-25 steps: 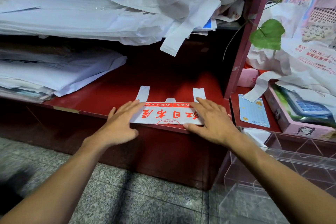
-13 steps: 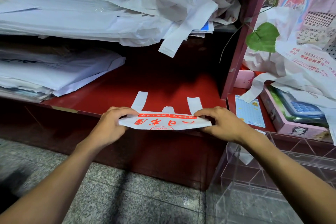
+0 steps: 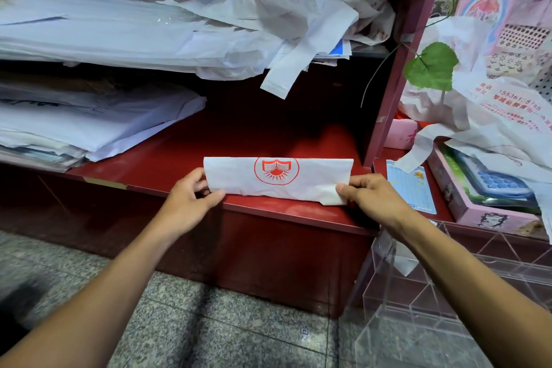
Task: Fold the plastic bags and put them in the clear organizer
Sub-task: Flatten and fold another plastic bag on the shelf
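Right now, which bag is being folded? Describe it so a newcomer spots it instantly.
Find the red shelf under the heaped white bags. At its front edge, the left hand and right hand pinch the ends of a folded bag. Unlike the crumpled bags, it is a flat, neat strip bearing a red circular book emblem.

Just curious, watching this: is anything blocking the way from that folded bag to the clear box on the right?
Nothing visible does. Both hands, left and right, pinch the folded plastic bag at the red shelf's front edge; the clear organizer sits lower right with open space between.
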The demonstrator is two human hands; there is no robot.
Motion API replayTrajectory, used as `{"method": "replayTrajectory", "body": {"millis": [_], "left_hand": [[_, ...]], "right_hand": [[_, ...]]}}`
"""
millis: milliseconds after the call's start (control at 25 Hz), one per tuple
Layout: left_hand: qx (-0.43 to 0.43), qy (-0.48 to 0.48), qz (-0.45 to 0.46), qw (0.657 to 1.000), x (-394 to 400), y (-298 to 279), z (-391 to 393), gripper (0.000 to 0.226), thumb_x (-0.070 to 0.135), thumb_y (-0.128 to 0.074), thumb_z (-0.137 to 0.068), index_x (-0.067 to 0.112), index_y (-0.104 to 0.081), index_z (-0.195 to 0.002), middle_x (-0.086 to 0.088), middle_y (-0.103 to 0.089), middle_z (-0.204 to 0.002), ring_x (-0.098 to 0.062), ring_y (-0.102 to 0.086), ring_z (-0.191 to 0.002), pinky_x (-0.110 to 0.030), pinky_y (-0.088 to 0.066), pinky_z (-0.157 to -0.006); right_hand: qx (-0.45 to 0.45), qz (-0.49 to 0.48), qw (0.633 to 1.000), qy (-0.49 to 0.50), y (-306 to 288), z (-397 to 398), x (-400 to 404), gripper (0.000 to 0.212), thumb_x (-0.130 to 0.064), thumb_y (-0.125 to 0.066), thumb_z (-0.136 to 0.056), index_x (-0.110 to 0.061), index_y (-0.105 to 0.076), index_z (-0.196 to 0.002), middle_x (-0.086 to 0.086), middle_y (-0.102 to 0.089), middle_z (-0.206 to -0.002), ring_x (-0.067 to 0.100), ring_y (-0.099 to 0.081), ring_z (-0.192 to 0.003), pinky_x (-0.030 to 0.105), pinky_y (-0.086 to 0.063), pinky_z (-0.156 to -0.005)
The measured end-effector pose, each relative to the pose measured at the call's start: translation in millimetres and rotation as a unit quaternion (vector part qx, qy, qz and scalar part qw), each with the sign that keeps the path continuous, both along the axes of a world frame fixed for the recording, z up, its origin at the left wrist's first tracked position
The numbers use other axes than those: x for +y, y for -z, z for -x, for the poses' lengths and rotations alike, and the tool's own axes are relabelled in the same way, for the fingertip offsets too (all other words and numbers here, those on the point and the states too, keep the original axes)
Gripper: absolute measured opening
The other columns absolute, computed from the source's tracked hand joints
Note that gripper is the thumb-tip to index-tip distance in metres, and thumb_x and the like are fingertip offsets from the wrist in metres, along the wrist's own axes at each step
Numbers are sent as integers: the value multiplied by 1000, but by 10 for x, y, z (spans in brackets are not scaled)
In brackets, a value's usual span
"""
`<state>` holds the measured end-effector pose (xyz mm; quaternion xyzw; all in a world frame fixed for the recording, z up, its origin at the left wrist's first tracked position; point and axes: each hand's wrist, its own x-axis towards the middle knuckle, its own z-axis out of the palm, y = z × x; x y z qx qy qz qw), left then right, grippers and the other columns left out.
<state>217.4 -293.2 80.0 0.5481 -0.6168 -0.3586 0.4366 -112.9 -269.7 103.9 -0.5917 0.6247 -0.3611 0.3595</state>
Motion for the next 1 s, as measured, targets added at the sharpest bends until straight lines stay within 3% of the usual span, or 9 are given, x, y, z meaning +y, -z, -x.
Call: {"method": "replayTrajectory", "body": {"millis": [120,320,400,480,600,680,760,880,1000], "left_hand": [[-11,-68,-4,998,-28,0,73,34,10,-70,-87,28,-59,-113,10,-68,-65,-3,-57,-65,-25,-42,-72],[-41,-83,-44,995,-79,0,95,61,24,-76,-83,38,-48,-135,4,-64,-98,-16,-62,-95,-29,-44,-85],[-162,-90,12,983,-68,22,104,61,26,-76,-81,40,-49,-135,6,-58,-108,-22,-55,-107,-36,-44,-92],[-311,-79,91,943,-37,52,103,63,38,-77,-79,41,-49,-136,10,-45,-137,-23,-37,-131,-44,-32,-105],[-387,31,72,919,-31,89,48,73,54,-75,-78,44,-42,-142,20,-24,-156,-10,-13,-147,-45,-10,-118],[-428,52,85,898,-24,148,8,71,43,-77,-80,41,-43,-143,17,-35,-152,-10,-23,-141,-41,-15,-114],[-419,24,142,896,-24,163,-51,62,23,-80,-78,34,-56,-135,15,-53,-132,-13,-38,-118,-35,-28,-94],[-357,37,177,916,-74,150,-148,48,4,-85,-67,31,-74,-106,22,-57,-93,-8,-38,-83,-33,-35,-76],[-300,43,187,934,-47,148,-188,35,3,-84,-70,32,-78,-86,25,-63,-94,-8,-48,-89,-29,-41,-83]], "right_hand": [[24,11,998,49,14,-45,-55,12,-9,-63,-89,-17,-64,-80,-7,-52,-56,7,-42,-48,22,-34,-49],[44,6,996,82,112,-68,-174,38,-12,-66,-87,-23,-50,-120,-1,-62,-68,11,-53,-55,26,-40,-58],[65,13,993,99,142,-85,-197,43,-13,-67,-87,-19,-49,-126,-1,-63,-71,15,-57,-65,29,-43,-67],[107,48,984,131,142,-109,-181,40,-18,-66,-86,-16,-50,-123,0,-64,-79,20,-59,-77,31,-44,-73],[216,177,958,71,132,-157,-62,41,-42,-60,-86,-20,-54,-120,0,-57,-110,22,-53,-99,36,-43,-84],[334,175,924,-56,140,-171,-15,55,-61,-51,-83,-26,-53,-126,-5,-52,-129,20,-47,-114,38,-38,-92],[390,131,905,-111,118,-158,6,63,-66,-54,-84,-29,-47,-136,-9,-50,-139,18,-42,-124,38,-33,-96],[393,121,899,-148,62,-65,31,72,-65,-65,-79,-32,-42,-140,-14,-53,-128,15,-42,-118,35,-33,-91],[421,104,880,-194,46,-37,44,54,-50,-76,-77,-35,-58,-126,-13,-49,-118,13,-41,-112,37,-36,-94]]}}
